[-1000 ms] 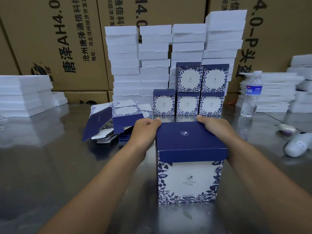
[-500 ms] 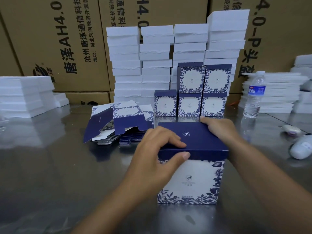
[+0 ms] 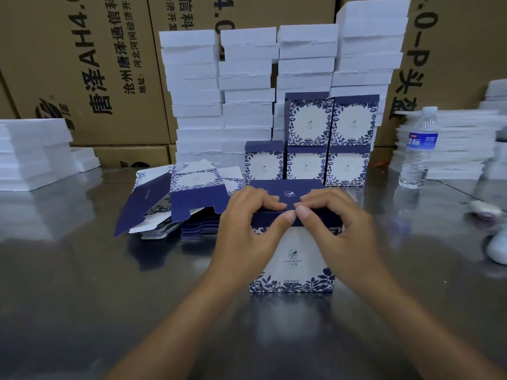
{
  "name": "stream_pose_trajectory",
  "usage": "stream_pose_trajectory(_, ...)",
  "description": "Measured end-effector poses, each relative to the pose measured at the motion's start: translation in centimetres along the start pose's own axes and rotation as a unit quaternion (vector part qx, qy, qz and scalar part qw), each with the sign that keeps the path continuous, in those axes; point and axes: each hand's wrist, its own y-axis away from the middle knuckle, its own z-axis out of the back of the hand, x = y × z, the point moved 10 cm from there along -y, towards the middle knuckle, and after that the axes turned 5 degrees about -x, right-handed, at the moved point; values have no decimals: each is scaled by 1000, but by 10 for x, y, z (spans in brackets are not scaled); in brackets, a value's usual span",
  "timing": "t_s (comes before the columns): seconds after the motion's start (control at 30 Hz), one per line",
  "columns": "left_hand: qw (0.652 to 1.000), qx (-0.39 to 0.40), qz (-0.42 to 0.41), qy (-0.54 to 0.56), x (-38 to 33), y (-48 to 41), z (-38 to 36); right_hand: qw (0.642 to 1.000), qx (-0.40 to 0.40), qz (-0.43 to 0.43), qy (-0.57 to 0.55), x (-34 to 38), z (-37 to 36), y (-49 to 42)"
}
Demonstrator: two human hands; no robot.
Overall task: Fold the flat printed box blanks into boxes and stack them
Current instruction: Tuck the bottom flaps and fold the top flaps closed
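Note:
A folded blue-and-white floral box (image 3: 292, 272) stands upright on the metal table (image 3: 82, 270) in front of me. My left hand (image 3: 247, 231) and my right hand (image 3: 337, 229) both pinch the front edge of its dark blue lid, fingers on top, thumbs on the front lip, thumb tips nearly touching. Behind it stand several finished boxes (image 3: 329, 144), stacked two high on the right. A pile of flat printed box blanks (image 3: 178, 198) lies to the left, its top blank partly unfolded.
Tall stacks of white foam blocks (image 3: 247, 86) rise behind the boxes, with more foam at the far left (image 3: 30, 152) and right (image 3: 455, 144). A water bottle (image 3: 418, 149) stands at the right. Small white objects (image 3: 496, 245) lie near the right edge. Brown cartons (image 3: 82, 64) form the back wall.
Both hands moved from the lid's far corners to its front edge: the left first, then the right. The lid now sits lower on the box.

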Motion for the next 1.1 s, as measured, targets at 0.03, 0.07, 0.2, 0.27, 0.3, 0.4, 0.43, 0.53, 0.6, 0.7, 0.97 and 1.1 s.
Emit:
stream_pose_trajectory(0.03, 1000, -2, -3, 1, 0, 0, 0, 1000, -11, 26, 4, 1, 2, 1)
stream_pose_trajectory(0.07, 1000, -2, -4, 2, 1, -1, 0, 999, -18, 44, 9, 1, 3, 2)
stream_pose_trajectory(0.2, 1000, 0, -20, -4, 1, -2, -1, 997, -39, 53, 42, -1, 4, 2)
stream_pose_trajectory(0.27, 1000, 1, -22, -8, 2, -3, -3, 997, -38, 50, 48, 0, 3, 2)
stream_pose_trajectory(0.3, 1000, 3, -20, -7, 3, -3, -2, 997, -34, 47, 46, 1, 3, 2)
stream_pose_trajectory(0.4, 1000, 25, -5, 6, 7, -4, -3, 999, -30, 30, 23, 0, 7, 2)
stream_pose_trajectory(0.43, 999, 37, 6, 19, 10, -3, -3, 999, -35, 23, 18, -1, 10, 3)
stream_pose_trajectory(0.53, 995, 56, 50, 64, 19, -3, -2, 998, -64, -1, 6, -4, 18, 8)
stream_pose_trajectory(0.6, 994, 61, 60, 72, 22, -4, -1, 998, -70, -1, 6, -3, 19, 9)
stream_pose_trajectory(0.7, 993, 67, 59, 73, 24, -5, -1, 998, -63, 6, 17, -2, 17, 8)
stream_pose_trajectory(0.97, 993, 78, 46, 80, 27, -2, 2, 995, -84, -37, -38, -14, 28, 11)
stream_pose_trajectory(1.1, 993, 75, 43, 74, 32, -1, 7, 993, -97, -49, -42, -21, 32, 11)
